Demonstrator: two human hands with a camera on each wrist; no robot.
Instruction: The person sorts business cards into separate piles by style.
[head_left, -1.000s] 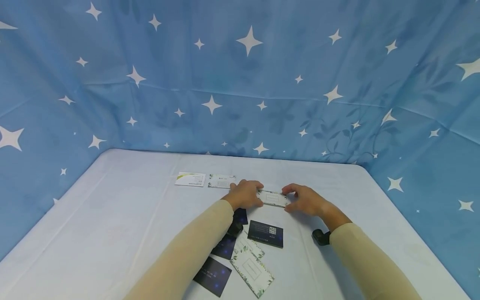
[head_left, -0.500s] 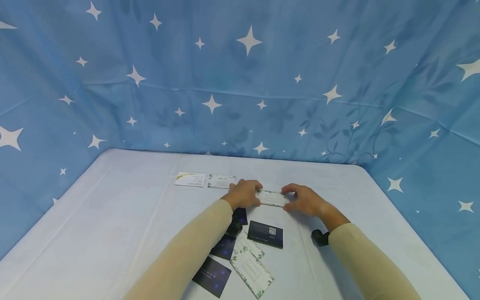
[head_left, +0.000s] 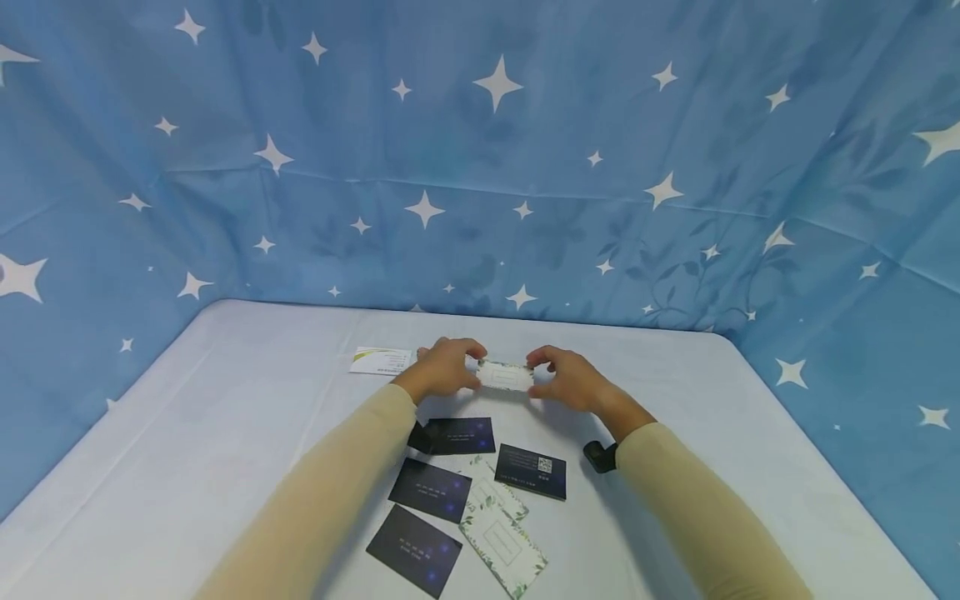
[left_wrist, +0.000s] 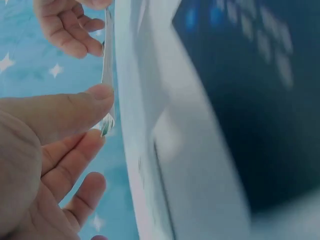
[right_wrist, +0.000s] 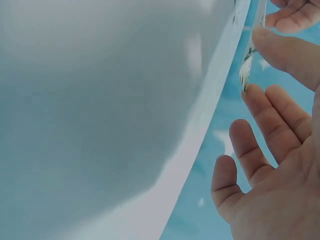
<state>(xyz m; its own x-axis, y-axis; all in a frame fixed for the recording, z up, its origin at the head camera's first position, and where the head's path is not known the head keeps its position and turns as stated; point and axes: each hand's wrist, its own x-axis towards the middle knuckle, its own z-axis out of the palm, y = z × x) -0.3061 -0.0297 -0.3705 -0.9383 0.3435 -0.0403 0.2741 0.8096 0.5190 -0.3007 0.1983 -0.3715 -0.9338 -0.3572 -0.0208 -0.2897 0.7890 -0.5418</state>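
Note:
A white business card (head_left: pixel 506 376) with a green leaf border is held up off the table, its shadow below it. My left hand (head_left: pixel 447 367) pinches its left end, thumb on the near side and fingers on the far side. At the right end, my right hand (head_left: pixel 573 380) pinches it the same way. In the left wrist view the card (left_wrist: pixel 107 65) is edge-on and its end looks layered, so it may be more than one. The right wrist view shows the card's other end (right_wrist: pixel 247 62) between thumb and forefinger, the remaining fingers spread.
On the white table (head_left: pixel 225 433), a white card with a yellow-green curve (head_left: pixel 378 360) lies left of the hands. Nearer lie several dark blue cards (head_left: pixel 431 489), one with a QR code (head_left: pixel 531 472), and two overlapping leaf-bordered cards (head_left: pixel 504 546). A starry blue curtain (head_left: pixel 465 167) hangs behind.
Both hands have lifted the leaf-bordered card and carried it left and away from me. My left hand now covers the leaf-bordered card lying at the back; the dark cards are more exposed.

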